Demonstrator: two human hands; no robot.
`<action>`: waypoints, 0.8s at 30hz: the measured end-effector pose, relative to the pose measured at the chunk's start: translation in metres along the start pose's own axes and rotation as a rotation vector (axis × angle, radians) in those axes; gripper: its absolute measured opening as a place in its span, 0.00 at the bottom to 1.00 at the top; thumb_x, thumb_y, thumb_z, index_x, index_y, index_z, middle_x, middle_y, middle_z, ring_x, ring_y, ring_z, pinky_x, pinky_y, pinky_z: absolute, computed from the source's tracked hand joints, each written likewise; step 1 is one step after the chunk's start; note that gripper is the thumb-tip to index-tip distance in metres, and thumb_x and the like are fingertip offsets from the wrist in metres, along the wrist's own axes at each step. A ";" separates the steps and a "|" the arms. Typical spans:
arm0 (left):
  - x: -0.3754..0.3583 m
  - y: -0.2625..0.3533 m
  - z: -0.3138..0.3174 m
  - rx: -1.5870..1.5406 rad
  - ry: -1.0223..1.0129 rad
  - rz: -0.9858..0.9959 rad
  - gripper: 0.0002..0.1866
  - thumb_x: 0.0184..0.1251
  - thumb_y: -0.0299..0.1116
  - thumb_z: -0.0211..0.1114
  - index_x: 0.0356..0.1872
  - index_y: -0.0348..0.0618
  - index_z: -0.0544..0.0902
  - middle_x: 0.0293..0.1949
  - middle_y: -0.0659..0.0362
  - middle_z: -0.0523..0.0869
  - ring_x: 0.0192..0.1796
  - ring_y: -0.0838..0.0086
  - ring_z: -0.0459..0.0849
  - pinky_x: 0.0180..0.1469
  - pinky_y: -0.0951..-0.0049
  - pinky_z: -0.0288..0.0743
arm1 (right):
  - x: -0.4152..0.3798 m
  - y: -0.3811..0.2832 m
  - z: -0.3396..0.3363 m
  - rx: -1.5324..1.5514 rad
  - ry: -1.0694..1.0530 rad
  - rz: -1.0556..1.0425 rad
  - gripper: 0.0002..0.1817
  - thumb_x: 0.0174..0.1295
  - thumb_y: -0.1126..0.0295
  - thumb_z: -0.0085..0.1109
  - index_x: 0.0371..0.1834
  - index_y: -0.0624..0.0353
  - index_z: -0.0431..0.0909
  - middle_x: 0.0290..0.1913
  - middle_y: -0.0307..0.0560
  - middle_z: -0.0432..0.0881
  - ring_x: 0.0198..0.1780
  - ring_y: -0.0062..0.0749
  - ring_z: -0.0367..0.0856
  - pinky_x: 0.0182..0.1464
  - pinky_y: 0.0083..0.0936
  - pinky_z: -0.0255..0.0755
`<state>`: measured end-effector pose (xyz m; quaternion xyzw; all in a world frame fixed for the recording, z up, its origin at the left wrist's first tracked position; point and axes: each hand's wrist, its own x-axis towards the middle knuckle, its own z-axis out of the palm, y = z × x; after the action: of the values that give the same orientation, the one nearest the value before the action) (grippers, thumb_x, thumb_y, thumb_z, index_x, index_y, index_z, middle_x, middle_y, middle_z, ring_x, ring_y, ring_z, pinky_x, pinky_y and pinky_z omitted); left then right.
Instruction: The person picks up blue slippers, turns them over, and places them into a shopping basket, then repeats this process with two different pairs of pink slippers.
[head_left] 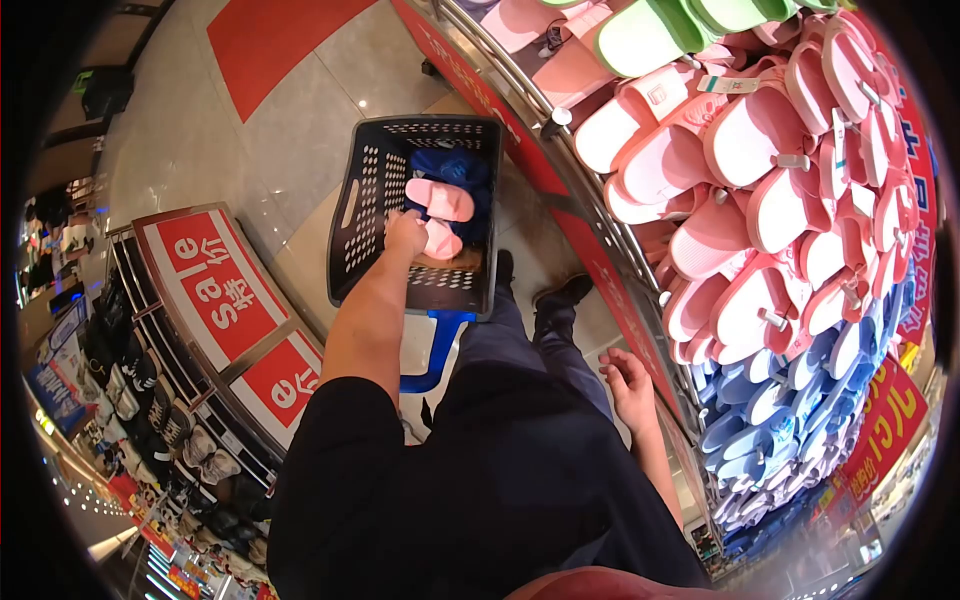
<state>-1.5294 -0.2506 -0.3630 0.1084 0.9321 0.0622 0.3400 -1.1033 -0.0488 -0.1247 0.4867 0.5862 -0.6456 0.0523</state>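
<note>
My left hand reaches down into a black shopping basket, its fingers closed on the near end of a pair of pink slippers. Beneath and behind the slippers lie dark blue items, whose kind I cannot make out. Something brown shows at the basket's near end. Beside the slipper rack, my right hand hangs with fingers loosely apart and nothing in them.
A rack at right holds many pink slippers, green slippers and blue slippers. Its metal rail runs close to my legs. At left stands a shoe display with red sale signs. A blue handle joins the basket.
</note>
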 end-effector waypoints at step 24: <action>-0.210 0.154 0.021 -0.610 0.124 0.628 0.12 0.69 0.22 0.58 0.50 0.35 0.82 0.34 0.61 0.82 0.34 0.79 0.78 0.37 0.78 0.75 | -0.065 -0.056 -0.143 0.011 0.159 -0.426 0.19 0.69 0.71 0.56 0.62 0.63 0.75 0.50 0.50 0.86 0.47 0.31 0.85 0.52 0.28 0.78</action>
<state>-1.3343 -0.1519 -0.2198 0.2773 0.8115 0.4412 0.2644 -1.0245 0.0511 -0.0176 0.4015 0.6745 -0.6049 -0.1341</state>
